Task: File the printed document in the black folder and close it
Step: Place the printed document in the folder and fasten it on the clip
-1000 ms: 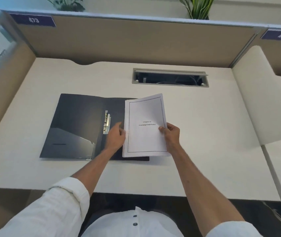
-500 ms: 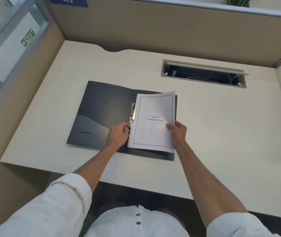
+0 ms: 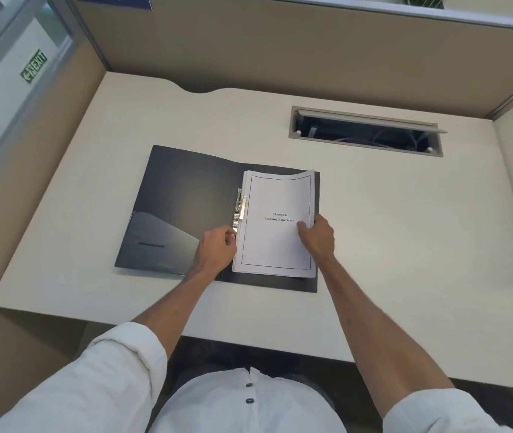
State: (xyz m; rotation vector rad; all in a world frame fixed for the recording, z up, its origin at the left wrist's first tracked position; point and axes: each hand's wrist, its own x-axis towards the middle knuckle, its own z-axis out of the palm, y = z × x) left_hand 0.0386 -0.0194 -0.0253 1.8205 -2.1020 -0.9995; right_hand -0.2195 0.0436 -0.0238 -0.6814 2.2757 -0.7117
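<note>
Document [image 3: 275, 226] lies on right half of open folder [image 3: 183, 210], mid-frame on surface [image 3: 405, 229]. Right hand [image 3: 319, 237] pinches its right edge; left hand [image 3: 217, 250], curled, at clip [image 3: 239, 207]. Thin stack looks light, floppy, likely to slide; best held by its edges.

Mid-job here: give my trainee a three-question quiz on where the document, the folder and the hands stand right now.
1. True or false: the black folder is closed.
2. Which half of the folder does the printed document lie on? A) left half B) right half C) off the folder, on the desk
3. Fill in: the left hand is at the lower end of the metal ____ along the spine.

Key:
1. False; it lies open flat.
2. B; the right hand holds the document's right edge, thumb on the page.
3. Clip.
</note>
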